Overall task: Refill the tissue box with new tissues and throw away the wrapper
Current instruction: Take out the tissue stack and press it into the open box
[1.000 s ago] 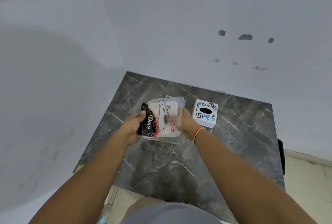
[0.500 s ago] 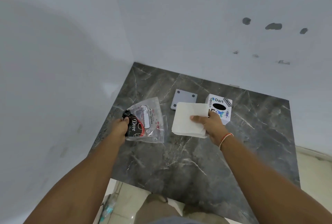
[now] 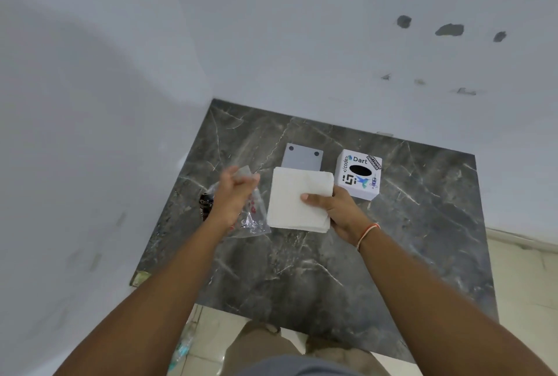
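Note:
A stack of white tissues (image 3: 294, 197) is out of its wrapper, low over the dark marble table (image 3: 317, 258). My right hand (image 3: 335, 209) grips the stack's right edge with the thumb on top. My left hand (image 3: 235, 196) is closed on the clear plastic wrapper (image 3: 252, 220), which has red and black print, left of the tissues. The white tissue box (image 3: 359, 173), covered in stickers with an oval slot on top, stands just right of the stack. Its grey base plate (image 3: 303, 159) lies flat behind the tissues.
White walls close in the table on the left and at the back. The table's front edge sits above a tiled floor (image 3: 525, 291), where my shoes (image 3: 259, 336) show. A small plastic bottle (image 3: 181, 351) lies on the floor at the left.
The tissue stack came out of the wrapper in my right hand and moved right, toward the box. My left hand carried the empty wrapper left and bunched its fingers around it.

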